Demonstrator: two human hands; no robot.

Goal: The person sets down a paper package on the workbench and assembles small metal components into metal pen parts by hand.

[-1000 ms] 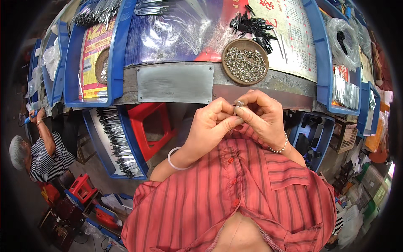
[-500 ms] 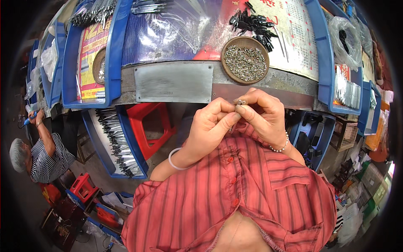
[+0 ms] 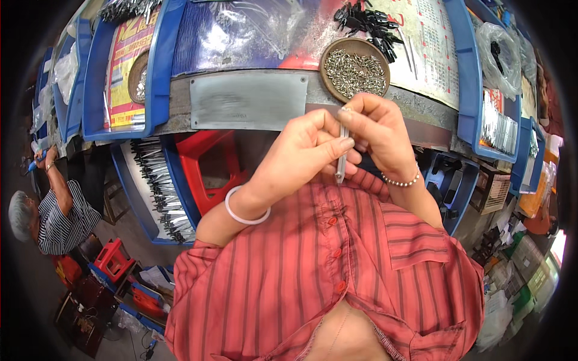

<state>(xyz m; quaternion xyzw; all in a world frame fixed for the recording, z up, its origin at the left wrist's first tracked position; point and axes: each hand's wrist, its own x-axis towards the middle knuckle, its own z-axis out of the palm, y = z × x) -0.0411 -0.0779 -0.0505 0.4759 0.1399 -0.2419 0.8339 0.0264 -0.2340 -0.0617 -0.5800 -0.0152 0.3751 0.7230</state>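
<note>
My left hand is closed, pinching a slim silver metal rod between thumb and fingers. The rod runs lengthwise, its near end pointing toward my striped shirt. At its far end, the thumb and forefinger of my right hand are pressed together on something tiny, mostly hidden by the fingertips. Just beyond both hands, a round brown bowl holds many small shiny metal pieces. Behind the bowl lies a heap of black plastic parts.
A flat metal plate is fixed along the bench's front edge. Blue trays flank the worktop; the right-hand tray contains silver rods. Under the bench are a red stool and more trays. A co-worker sits at far left.
The rod has turned so its side now shows and its near end points toward me. My right fingertips have moved to its far end. The whole view has shifted slightly.
</note>
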